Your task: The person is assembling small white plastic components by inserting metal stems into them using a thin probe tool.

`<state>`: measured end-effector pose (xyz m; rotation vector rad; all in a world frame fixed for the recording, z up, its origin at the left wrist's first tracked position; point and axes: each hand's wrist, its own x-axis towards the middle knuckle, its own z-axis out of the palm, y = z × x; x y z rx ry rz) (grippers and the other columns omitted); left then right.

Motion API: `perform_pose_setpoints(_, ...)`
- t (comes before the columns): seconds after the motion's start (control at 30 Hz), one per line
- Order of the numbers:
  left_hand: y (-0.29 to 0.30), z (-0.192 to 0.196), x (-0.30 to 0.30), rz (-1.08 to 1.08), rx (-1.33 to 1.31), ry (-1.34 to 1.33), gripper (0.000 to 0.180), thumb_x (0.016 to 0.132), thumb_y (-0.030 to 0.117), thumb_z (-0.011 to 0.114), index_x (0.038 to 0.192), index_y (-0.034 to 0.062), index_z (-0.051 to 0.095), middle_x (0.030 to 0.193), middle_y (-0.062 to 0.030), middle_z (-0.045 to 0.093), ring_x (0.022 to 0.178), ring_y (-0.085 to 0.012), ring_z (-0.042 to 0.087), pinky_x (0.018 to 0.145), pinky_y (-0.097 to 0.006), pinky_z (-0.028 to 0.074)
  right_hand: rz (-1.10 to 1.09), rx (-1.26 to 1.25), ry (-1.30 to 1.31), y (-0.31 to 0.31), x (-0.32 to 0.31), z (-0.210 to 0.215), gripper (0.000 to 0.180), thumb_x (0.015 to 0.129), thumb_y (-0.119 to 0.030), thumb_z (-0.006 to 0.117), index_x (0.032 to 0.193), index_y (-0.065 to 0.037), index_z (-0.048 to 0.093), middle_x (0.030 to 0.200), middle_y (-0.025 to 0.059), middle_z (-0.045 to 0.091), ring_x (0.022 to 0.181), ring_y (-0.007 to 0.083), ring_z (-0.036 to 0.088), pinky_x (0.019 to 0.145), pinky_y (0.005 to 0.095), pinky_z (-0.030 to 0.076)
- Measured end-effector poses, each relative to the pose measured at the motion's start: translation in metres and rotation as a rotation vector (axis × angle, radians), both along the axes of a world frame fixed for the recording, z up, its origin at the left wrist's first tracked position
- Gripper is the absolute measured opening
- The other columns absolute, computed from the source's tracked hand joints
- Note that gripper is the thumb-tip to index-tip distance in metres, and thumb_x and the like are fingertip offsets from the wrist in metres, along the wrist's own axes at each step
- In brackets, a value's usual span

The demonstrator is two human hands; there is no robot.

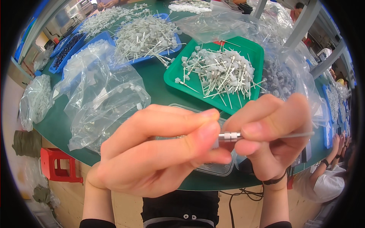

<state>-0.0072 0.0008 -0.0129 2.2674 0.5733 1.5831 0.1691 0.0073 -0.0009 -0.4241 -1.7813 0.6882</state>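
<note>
Close to the camera, my left hand (159, 150) and my right hand (272, 131) hold a thin metal rod with a ridged silver collar (230, 136) between them. The left thumb and forefinger pinch the collar end, and a bit of whitish plastic shows below them; the rest is hidden by the fingers. My right thumb and fingers close on the rod just past the collar, and its thin tail sticks out to the right. Beneath the hands, partly covered, lies a clear plastic tray (222, 171). Behind them is a green tray (178, 88) piled with similar white-headed metal rods (224, 72).
Blue trays (176, 40) at the back left hold more rods and small parts. Clear plastic bags (110, 102) lie left of the hands; bagged parts (279, 76) sit at right. A red stool (57, 165) stands left, and another person's hands (336, 146) show at far right.
</note>
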Motion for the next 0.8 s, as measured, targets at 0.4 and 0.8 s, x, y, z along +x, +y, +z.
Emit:
perform_pose_setpoints(0.4, 0.017, 0.009, 0.002, -0.547, -0.434, -0.315, 0.019, 0.077, 0.018, 0.062, 0.095, 0.0112, 0.057, 0.081, -0.0074, 0.052, 0.065, -0.0169, 0.049, 0.052, -0.024, 0.040, 0.362, -0.499, 0.364, 0.003, -0.009, 0.000, 0.024, 0.081, -0.022, 0.057, 0.085, -0.008, 0.037, 0.066, 0.0105, 0.052, 0.043, 0.0137, 0.051, 0.037, 0.0206, 0.042)
perform_pose_setpoints(0.8, 0.042, -0.011, -0.069, 0.207, -0.685, 0.401, 0.016, 0.081, 0.008, 0.052, 0.090, -0.0031, 0.058, 0.083, -0.0097, 0.061, 0.069, -0.0141, 0.057, 0.062, -0.026, 0.047, -0.271, -0.393, 0.096, 0.051, 0.011, -0.019, 0.020, 0.082, -0.013, 0.055, 0.097, 0.000, 0.050, 0.081, 0.0116, 0.060, 0.073, 0.0171, 0.059, 0.068, 0.0261, 0.046)
